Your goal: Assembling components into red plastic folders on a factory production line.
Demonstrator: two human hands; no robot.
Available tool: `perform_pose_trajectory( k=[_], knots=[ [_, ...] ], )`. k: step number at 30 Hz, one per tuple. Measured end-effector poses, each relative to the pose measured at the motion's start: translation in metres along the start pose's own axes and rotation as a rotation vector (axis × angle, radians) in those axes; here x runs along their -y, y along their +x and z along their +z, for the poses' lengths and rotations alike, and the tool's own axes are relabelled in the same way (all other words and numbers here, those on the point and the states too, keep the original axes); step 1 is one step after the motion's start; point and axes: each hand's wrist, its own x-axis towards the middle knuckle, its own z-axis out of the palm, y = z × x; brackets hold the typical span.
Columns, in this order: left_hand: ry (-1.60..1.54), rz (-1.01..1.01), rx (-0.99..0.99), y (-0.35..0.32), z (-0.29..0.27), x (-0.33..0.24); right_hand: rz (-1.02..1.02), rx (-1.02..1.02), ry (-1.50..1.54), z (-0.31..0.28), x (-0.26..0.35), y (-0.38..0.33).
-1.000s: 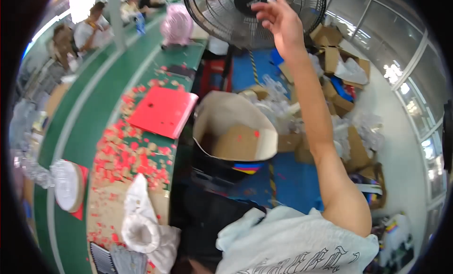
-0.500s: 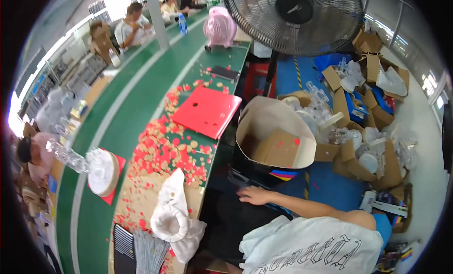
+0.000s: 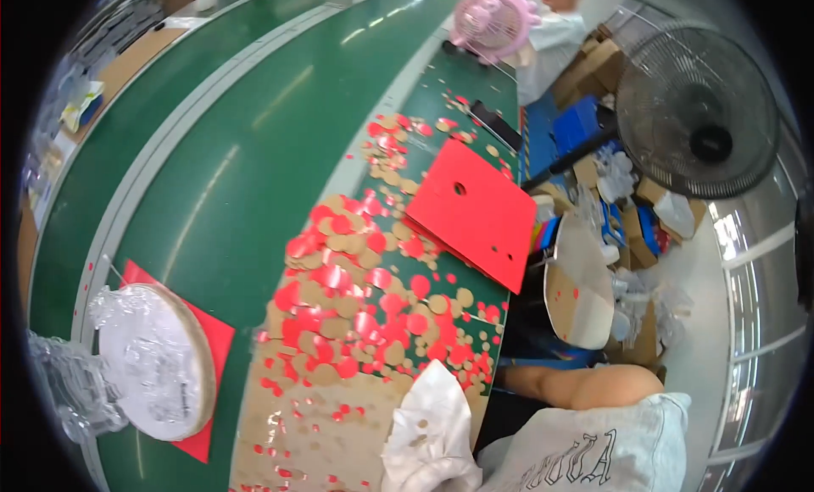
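Observation:
My right forearm [image 3: 551,385] reaches left from the sleeve of my light printed shirt [image 3: 585,445]. Its hand is hidden past the table edge, so its fingers do not show. My left hand is nowhere in view. Close by on the table lies a crumpled white cloth [image 3: 431,437]. Beyond it spread many red and tan paper discs [image 3: 348,297] of mixed sizes. A stack of red sheets [image 3: 479,208] with punched round holes rests over the table's right edge.
A round white-topped piece wrapped in clear plastic [image 3: 157,365] sits on a red sheet [image 3: 212,344] at left. A phone [image 3: 496,125] and a pink fan [image 3: 492,22] stand farther off. A black floor fan [image 3: 699,111], an open carton [image 3: 578,284] and another person [image 3: 551,47] are at right.
My view has turned left and come closer to the table. My right hand, earlier resting on dark cloth beside the carton, has dropped out of sight. A person now shows behind the pink fan.

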Motion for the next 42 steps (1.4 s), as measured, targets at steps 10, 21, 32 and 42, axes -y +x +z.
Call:
perform_pose_trajectory(
  k=[10, 21, 32, 42],
  knots=[
    [-0.103, 0.138, -0.094, 0.034, 0.081, 0.009, -0.011, -0.204, -0.044, 0.016, -0.015, 0.027],
    [0.094, 0.461, -0.191, -0.070, 0.070, 0.008, -0.129, -0.238, 0.220, 0.014, -0.153, 0.006],
    [0.481, 0.007, -0.577, -0.188, 0.049, -0.067, -0.413, 0.377, 0.812, 0.029, -0.125, 0.000],
    [0.349, 0.001, -0.830, -0.246, 0.051, -0.070, -0.641, -0.088, 0.329, 0.005, -0.135, 0.024]
  ],
)
